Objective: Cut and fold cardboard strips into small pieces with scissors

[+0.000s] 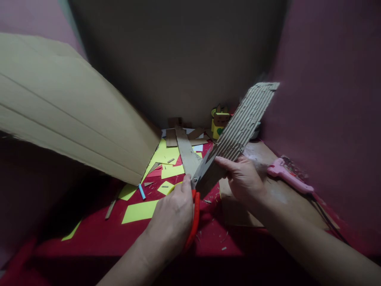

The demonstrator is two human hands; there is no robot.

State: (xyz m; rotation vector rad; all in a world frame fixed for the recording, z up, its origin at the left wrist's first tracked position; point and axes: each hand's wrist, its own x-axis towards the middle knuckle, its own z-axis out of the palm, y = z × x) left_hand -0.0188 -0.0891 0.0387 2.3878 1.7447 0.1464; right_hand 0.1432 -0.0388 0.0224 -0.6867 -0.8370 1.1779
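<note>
Left hand (174, 212) closed around red-handled scissors (195, 198), steel blades parted on a ribbed corrugated cardboard strip (241, 127), right hand (242, 178) pinching its lower end, pink glue gun (288, 177) nearby

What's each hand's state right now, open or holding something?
Left hand: closed around the red-handled scissors, blades at the strip's lower end.
Right hand: closed on the corrugated cardboard strip, holding it tilted up.
</note>
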